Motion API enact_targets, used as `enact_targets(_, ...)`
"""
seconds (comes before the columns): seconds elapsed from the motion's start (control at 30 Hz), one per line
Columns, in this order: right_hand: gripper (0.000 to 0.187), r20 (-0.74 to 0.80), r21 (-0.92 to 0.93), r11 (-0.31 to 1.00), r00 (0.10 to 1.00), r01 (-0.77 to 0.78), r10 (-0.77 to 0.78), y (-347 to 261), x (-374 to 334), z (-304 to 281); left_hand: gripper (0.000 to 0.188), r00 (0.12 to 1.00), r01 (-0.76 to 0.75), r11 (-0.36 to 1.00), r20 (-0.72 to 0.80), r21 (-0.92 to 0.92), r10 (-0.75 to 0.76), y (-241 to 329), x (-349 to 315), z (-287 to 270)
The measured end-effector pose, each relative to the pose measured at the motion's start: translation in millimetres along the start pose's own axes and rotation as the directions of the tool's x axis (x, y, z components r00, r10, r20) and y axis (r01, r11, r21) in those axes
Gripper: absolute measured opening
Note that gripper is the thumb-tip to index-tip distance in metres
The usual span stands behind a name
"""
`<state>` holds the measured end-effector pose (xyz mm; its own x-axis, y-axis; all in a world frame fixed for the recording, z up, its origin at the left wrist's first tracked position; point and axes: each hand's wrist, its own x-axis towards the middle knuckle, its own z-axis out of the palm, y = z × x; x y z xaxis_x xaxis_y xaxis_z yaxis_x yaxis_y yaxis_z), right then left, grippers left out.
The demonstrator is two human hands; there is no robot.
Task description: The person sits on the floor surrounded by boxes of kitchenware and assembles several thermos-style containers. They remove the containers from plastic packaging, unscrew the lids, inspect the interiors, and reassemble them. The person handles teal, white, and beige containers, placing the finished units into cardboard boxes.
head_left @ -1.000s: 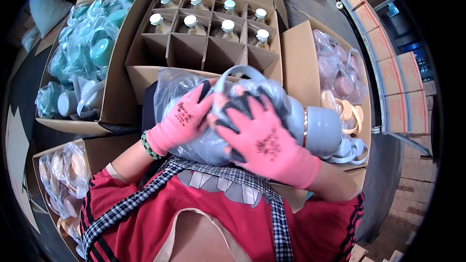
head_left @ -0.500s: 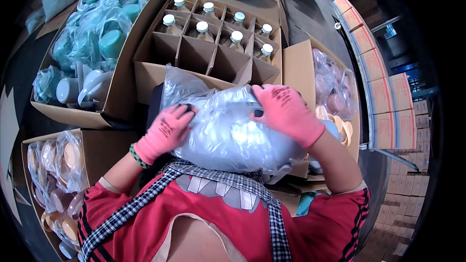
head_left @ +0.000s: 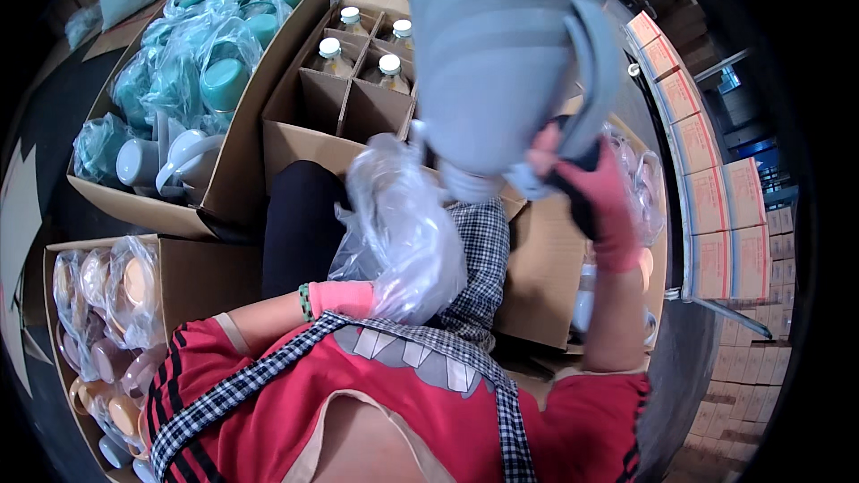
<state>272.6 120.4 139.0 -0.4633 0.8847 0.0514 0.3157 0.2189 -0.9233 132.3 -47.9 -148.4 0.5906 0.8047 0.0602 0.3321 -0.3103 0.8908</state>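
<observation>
My right hand, in a pink glove with dark fingertips, is closed on a large grey-blue plastic pitcher near the lower end of its handle. The pitcher is raised close in front of me, slightly blurred, and its upper end runs out of view. Low over my lap, my left hand is closed on a crumpled clear plastic bag. Folds of the bag cover most of the left fingers. The bag hangs loose below the pitcher, with nothing solid visible inside.
Ahead, a divided carton holds white-capped bottles, partly hidden by the pitcher. To the left stand a carton of teal and grey pitchers and a lower carton of wrapped peach and mauve ones. An open carton stands at right.
The full bag on my lap has become limp. My right hand has lifted the grey-blue pitcher up and forward, while my left hand has drawn back toward my body with the bag.
</observation>
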Motion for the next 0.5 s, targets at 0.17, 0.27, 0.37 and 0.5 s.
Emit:
enact_targets(0.17,0.020,-0.029,0.316,0.947,0.997,-0.065,0.078,80,-34,61,0.043,0.937,0.195,0.895,-0.346,0.400,-0.049,29,-36,-33)
enact_targets(0.27,0.013,0.355,0.508,0.807,0.927,-0.300,0.121,111,-56,63,0.066,0.825,0.458,0.775,-0.532,0.437,-0.188,52,-50,-70)
enact_targets(0.37,0.012,0.279,0.577,0.770,0.952,-0.272,0.127,116,-61,63,0.067,0.910,0.363,0.855,-0.340,0.370,-0.239,29,-41,-79)
enact_targets(0.5,0.011,0.207,0.663,0.733,0.978,-0.155,0.020,137,-63,61,0.061,0.948,0.213,0.964,-0.274,0.159,-0.164,-12,-34,-58)
